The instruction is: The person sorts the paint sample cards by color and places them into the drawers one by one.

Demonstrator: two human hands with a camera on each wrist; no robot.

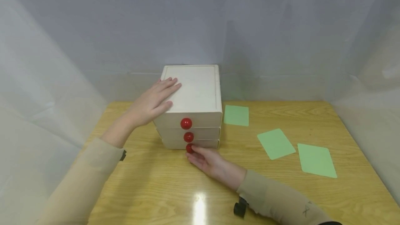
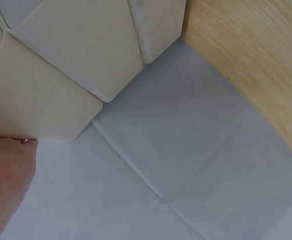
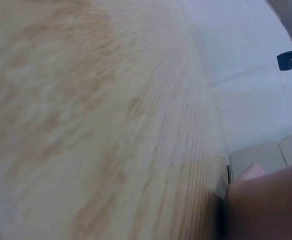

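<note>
While the right hand lay palm-up on the wooden table, its fingertips pinched the bottom red knob of the little white drawer box. Just above that grip sat two more knobs, all drawers looking closed. Up top, the left hand pressed flat, fingers straight. Off to the right lay three green cards.

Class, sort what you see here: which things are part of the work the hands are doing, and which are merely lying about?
In use:
left hand, flat on the drawer box
right hand, fingers at the bottom red knob

Lying about:
three green cards
top red knob
middle red knob
</note>
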